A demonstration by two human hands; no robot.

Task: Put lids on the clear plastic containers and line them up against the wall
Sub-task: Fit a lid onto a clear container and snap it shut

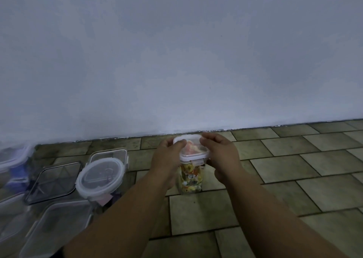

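Note:
A tall clear plastic container (189,181) with colourful contents stands upright on the tiled floor, a short way in front of the wall (176,61). A white-rimmed square lid (193,149) sits on its top. My left hand (169,157) grips the lid's left side, thumb on its top edge. On the other side, my right hand (222,155) holds the lid and the container's upper part. At the left are other containers: a round one with a lid (100,176), a clear rectangular one (115,153) behind it, and a dark-rimmed one (55,181).
A blurred clear container with blue contents (13,159) stands at the far left by the wall. Large clear lids or boxes (55,224) lie at the lower left. Tiled floor (294,169) stretches to the right along the wall.

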